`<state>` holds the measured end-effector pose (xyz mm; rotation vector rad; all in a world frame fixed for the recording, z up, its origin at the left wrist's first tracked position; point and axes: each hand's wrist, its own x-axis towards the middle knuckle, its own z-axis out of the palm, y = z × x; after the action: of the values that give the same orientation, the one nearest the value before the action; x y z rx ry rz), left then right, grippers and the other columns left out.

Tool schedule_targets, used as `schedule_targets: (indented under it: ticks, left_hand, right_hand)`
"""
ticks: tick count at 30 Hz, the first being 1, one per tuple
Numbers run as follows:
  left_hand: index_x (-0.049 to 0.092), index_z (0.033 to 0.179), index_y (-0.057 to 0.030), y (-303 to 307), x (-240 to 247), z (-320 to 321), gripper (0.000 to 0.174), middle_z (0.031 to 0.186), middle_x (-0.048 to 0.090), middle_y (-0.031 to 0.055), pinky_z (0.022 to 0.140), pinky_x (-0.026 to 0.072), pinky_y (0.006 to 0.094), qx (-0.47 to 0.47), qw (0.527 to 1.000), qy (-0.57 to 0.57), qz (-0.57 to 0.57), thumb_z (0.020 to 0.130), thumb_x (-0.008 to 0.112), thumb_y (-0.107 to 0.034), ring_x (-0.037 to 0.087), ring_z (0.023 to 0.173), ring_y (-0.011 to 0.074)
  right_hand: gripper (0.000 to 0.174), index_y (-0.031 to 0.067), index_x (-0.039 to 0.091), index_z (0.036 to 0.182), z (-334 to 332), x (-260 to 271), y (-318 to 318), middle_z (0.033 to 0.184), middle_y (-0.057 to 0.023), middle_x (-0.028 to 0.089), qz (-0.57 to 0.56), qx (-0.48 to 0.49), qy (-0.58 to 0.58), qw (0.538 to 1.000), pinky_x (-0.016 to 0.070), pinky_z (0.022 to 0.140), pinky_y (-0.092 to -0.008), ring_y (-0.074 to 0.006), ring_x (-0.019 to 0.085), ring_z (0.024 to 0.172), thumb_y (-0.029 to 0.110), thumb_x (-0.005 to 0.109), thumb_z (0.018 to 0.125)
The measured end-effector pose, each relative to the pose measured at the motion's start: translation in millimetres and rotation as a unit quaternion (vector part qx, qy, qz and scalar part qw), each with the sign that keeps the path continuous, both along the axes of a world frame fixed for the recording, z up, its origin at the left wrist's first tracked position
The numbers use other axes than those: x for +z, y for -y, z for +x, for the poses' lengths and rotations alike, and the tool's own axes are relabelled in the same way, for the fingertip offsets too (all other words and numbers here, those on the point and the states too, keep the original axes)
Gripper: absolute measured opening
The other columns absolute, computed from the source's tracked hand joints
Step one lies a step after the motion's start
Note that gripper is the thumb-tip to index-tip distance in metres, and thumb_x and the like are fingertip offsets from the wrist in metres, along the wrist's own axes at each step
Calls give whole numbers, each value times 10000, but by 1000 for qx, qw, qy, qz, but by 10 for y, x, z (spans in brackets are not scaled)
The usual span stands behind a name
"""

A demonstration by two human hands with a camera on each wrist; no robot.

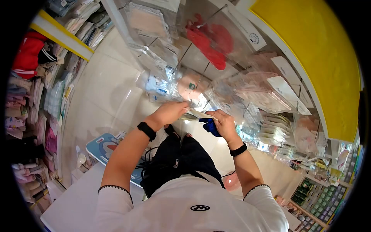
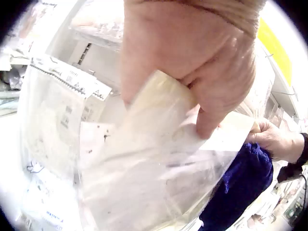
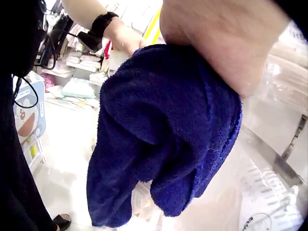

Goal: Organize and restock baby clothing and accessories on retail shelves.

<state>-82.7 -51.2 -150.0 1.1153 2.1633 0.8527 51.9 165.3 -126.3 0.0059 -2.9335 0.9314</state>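
Observation:
My left hand (image 1: pixel 170 113) pinches the top of a clear plastic bag (image 2: pixel 139 163) with a pale edge strip, thumb and fingers at its upper edge. White sheet and printed marks show through the film. At the bag's other end, my right hand (image 1: pixel 225 124) holds its corner along with a dark blue fuzzy cloth (image 3: pixel 159 115). The cloth hangs in folds below the right hand, beside the bag. In the right wrist view it hides most of that hand's fingers.
Bagged goods hang from hooks on a rack ahead, among them a red item (image 1: pixel 216 40). A yellow panel (image 1: pixel 309 50) edges the rack on the right. Folded clothes fill shelves (image 1: pixel 54 100) at left. A blue cartoon-printed board (image 1: pixel 103 147) stands near a white table (image 1: pixel 77 201).

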Motion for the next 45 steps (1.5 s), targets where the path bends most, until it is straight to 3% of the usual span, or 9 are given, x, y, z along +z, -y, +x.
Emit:
schedule_targets:
  ticks: [5, 7, 11, 18, 23, 28, 31, 38, 45]
  left_hand:
    - [504, 949, -77, 464, 39, 38, 133, 783, 587, 172, 644, 432, 448, 79, 993, -62, 54, 886, 458, -185, 560, 748, 376]
    - [502, 923, -76, 636, 12, 12, 111, 783, 588, 170, 648, 432, 448, 94, 992, -74, 31, 880, 459, -169, 562, 756, 373]
    - [502, 906, -72, 740, -60, 4, 99, 772, 589, 173, 660, 441, 443, 67, 996, -57, 12, 850, 483, -152, 567, 761, 373]
    - [524, 997, -65, 254, 219, -183, 207, 916, 622, 151, 757, 465, 402, -40, 992, -85, -84, 799, 479, -103, 593, 902, 326]
    - [531, 988, -63, -224, 23, -306, 202, 998, 599, 126, 781, 463, 390, -48, 994, -99, -13, 804, 448, -73, 591, 922, 306]
    - [564, 975, -42, -550, -85, -315, 220, 980, 586, 105, 797, 465, 384, -56, 992, -111, 10, 791, 443, -47, 584, 951, 278]
    - [591, 953, -34, -610, -161, -335, 220, 958, 593, 95, 810, 467, 368, -44, 992, -114, 21, 780, 454, -35, 581, 947, 270]
    - [608, 951, -50, -552, -209, -348, 232, 948, 609, 102, 787, 466, 377, -79, 986, -144, -7, 781, 452, -53, 593, 902, 294]
    - [576, 995, 20, 122, -267, -246, 237, 984, 606, 217, 803, 446, 406, 52, 995, 77, -32, 824, 512, -132, 584, 931, 352]
  right_hand:
    - [320, 113, 532, 1196, -84, -259, -181, 902, -114, 642, -252, -166, 166, 939, 485, 682, -358, -234, 612, 771, 245, 521, 905]
    - [339, 48, 542, 1149, -193, -345, -466, 926, -109, 632, -648, -323, 270, 634, 506, 762, -326, -224, 610, 829, 296, 511, 919]
    - [304, 30, 552, 1094, -708, -195, -496, 1024, -134, 620, -824, -275, 145, 474, 470, 899, -399, -265, 588, 974, 270, 518, 911]
    - [336, -1, 545, 1107, -1747, -502, -304, 1111, -114, 572, -368, -285, -228, 855, 401, 905, -355, -282, 545, 1014, 33, 578, 774]
    - [328, 3, 543, 1100, -1951, -679, -331, 1063, -189, 593, -31, -197, -141, 970, 391, 920, -349, -355, 529, 1035, 25, 569, 774]
    - [352, -22, 572, 1054, -1836, -752, -411, 1059, -209, 586, 165, -113, -68, 977, 403, 879, -442, -381, 524, 1022, 177, 626, 769]
    - [327, 31, 606, 1047, -1670, -435, -122, 1107, -219, 562, -77, -170, 15, 982, 408, 882, -425, -388, 519, 1019, 139, 647, 741]
    - [323, 0, 601, 1071, -1308, -277, -4, 1061, -95, 596, -146, -56, 86, 984, 396, 887, -301, -230, 536, 1018, 75, 654, 762]
    - [313, -10, 551, 1133, -716, -342, -317, 1010, -14, 590, -499, -273, -63, 820, 417, 809, -218, -75, 524, 878, 104, 601, 847]
